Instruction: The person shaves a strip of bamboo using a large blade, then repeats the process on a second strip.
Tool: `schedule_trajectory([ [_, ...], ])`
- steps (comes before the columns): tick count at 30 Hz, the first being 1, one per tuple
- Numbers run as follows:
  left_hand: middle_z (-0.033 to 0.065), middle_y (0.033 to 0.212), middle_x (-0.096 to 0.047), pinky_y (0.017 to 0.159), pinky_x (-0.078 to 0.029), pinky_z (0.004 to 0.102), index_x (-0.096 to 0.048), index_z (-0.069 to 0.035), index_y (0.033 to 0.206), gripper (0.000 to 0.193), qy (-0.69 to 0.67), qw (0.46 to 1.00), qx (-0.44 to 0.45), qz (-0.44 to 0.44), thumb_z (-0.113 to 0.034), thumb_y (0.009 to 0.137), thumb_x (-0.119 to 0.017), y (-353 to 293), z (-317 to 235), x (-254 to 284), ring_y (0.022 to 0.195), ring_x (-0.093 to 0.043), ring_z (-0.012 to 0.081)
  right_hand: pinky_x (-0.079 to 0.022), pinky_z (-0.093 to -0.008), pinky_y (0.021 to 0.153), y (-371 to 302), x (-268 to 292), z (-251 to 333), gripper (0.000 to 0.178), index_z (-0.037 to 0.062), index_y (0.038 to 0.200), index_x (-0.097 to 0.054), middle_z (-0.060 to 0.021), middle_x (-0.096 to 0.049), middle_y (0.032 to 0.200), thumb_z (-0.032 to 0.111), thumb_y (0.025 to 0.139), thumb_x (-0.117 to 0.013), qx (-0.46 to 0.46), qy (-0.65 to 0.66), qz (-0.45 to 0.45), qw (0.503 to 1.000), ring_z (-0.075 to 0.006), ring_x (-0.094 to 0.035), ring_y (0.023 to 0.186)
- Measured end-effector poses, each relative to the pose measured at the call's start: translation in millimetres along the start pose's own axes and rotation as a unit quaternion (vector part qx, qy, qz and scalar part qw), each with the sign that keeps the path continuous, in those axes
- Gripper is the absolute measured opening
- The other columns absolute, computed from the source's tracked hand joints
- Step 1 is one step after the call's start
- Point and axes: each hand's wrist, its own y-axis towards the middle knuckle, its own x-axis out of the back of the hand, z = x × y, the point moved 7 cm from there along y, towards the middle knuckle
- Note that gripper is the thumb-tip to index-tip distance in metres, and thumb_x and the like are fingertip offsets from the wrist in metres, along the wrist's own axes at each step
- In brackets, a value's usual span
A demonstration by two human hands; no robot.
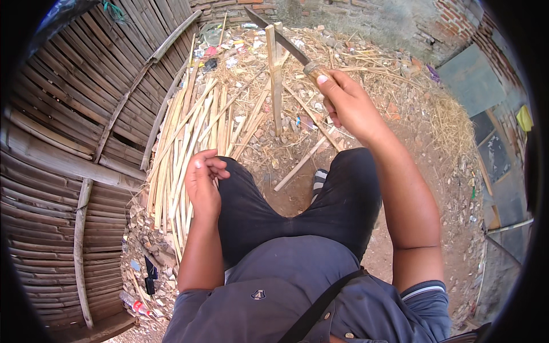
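My right hand (350, 103) is wrapped round the wooden handle of a machete (294, 50). Its long dark blade points up and to the left. It crosses the top of an upright wooden stake (275, 80), which looks split there, and the blade seems to sit between the two halves. My left hand (205, 174) hovers beside my left knee with nothing in it, its fingers loosely curled and the thumb apart. Below that hand and to its left lies a pile of long pale split strips (189, 134).
A bamboo slat wall (63, 114) runs along the left. Brick and plaster form the far wall (366, 28). Litter and straw (452, 120) cover the stony ground. One loose strip (303, 160) lies before my feet. A plastic bottle (134, 303) is at the lower left.
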Motion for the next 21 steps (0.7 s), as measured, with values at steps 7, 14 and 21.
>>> schedule_trajectory([
  [7, 0.0092, 0.096, -0.070, 0.074, -0.052, 0.0292, -0.058, 0.004, 0.133, 0.055, 0.077, 0.980, 0.070, 0.167, -0.045, 0.108, -0.053, 34, -64, -119, 0.083, -0.066, 0.0121, -0.050, -0.0289, 0.068, -41, -102, 10, 0.042, 0.0040, 0.143, -0.022, -0.0079, -0.061, 0.093, 0.016, 0.108, -0.042, 0.017, 0.329, 0.044, 0.943, -0.0118, -0.057, 0.080],
  [14, 0.0099, 0.092, -0.071, 0.069, -0.052, 0.0308, -0.064, 0.004, 0.120, 0.038, 0.154, 0.967, 0.083, 0.187, -0.030, 0.103, -0.063, 70, -67, -110, 0.080, -0.063, 0.0129, -0.044, -0.0304, 0.101, -37, -130, 10, 0.046, 0.0124, 0.143, -0.018, -0.0170, -0.058, 0.133, -0.001, 0.104, -0.040, 0.118, 0.368, 0.131, 0.913, -0.0137, -0.055, 0.117],
  [21, 0.0028, 0.080, -0.063, 0.060, -0.045, 0.0245, -0.065, 0.002, 0.119, 0.037, 0.370, 0.919, 0.082, 0.109, -0.030, 0.104, -0.053, 113, -98, -67, 0.066, -0.054, 0.0083, -0.053, -0.0333, 0.096, -24, -32, -42, 0.031, 0.0004, 0.135, -0.051, -0.0130, -0.070, 0.115, 0.004, 0.104, -0.055, 0.102, 0.275, 0.198, 0.935, -0.0169, -0.068, 0.106],
])
